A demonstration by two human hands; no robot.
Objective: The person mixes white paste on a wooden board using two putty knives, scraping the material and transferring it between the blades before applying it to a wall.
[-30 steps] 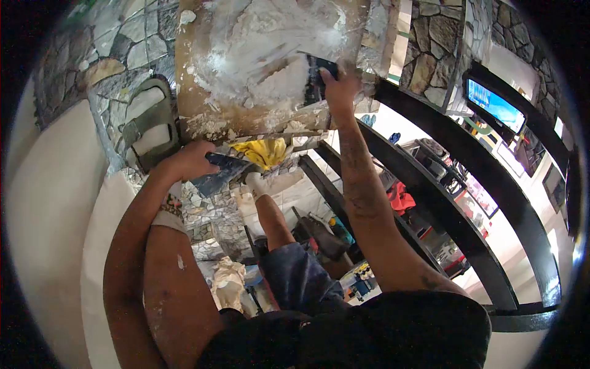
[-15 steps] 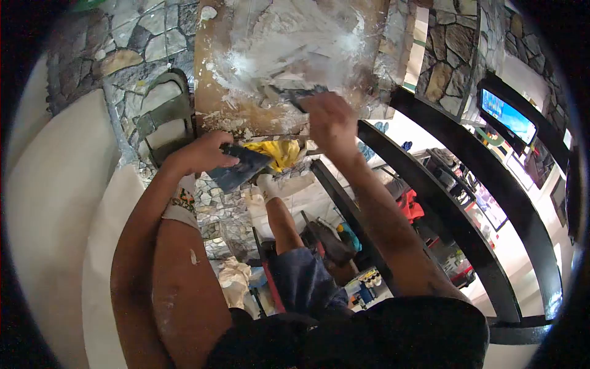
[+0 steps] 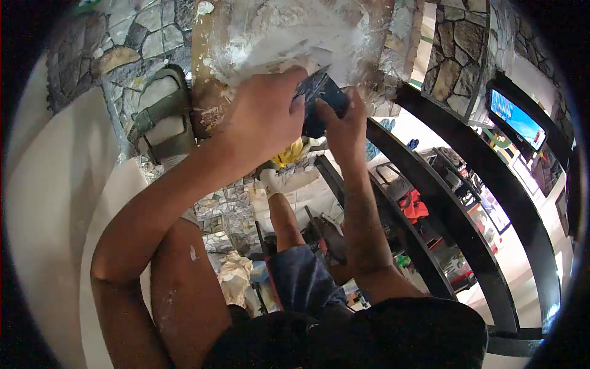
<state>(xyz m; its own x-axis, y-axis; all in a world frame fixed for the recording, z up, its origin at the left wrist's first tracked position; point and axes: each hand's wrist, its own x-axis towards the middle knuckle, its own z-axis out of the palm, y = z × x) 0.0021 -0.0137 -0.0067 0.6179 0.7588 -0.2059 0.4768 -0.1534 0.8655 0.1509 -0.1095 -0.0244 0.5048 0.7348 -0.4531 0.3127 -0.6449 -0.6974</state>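
Note:
My left hand and my right hand are close together over the near part of a brown board. Each is closed on a dark, flat putty knife. The blade of the left putty knife slants up and right, its tip pointing away from me. It overlaps the dark, broad right putty knife, on which my right thumb is pressed. White powdery paste is smeared thickly across the board behind the blades. My fingers hide both handles.
A crumpled yellow thing lies just below the board. Left of it is an olive-green looped object on stone-patterned flooring. Curved black bars run along the right, with a lit screen and a red cloth beyond.
My left hand has moved up and right with its putty knife, from beside the board's lower edge. My right hand has turned and come slightly down, bringing the two blades together.

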